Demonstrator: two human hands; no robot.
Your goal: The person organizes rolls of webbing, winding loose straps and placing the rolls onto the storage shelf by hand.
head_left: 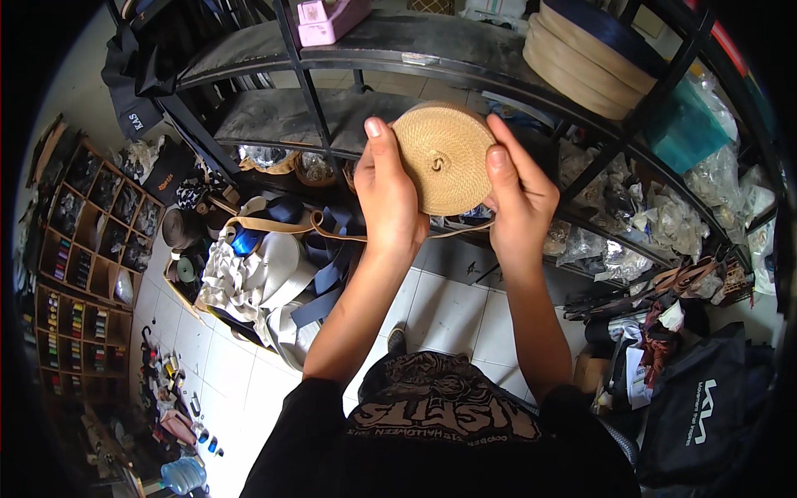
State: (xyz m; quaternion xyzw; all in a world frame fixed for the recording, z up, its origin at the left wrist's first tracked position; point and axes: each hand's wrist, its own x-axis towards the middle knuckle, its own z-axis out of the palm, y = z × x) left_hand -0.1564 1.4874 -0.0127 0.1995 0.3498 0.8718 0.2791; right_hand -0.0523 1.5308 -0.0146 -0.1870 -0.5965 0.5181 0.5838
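Between my two hands I hold a coiled roll of tan webbing (455, 162), its flat spiral side facing me. My left hand (388, 187) grips the roll's left edge, thumb pointing up along it. On the opposite edge, my right hand (519, 187) has its thumb against the side and its fingers behind, partly hidden. A loose tan strap end (278, 226) runs below the roll, passes by my left wrist and trails left over a heap of white webbing (266, 266). Dark blue straps (325, 274) lie beside that heap.
Black metal shelves (241, 58) stand ahead, carrying large beige webbing rolls (581, 62) and a pink holder (328, 21). Plastic-bagged goods (656, 207) fill the right shelves. A wooden rack of thread spools (79, 332) stands left. A black bag (697, 407) rests at lower right.
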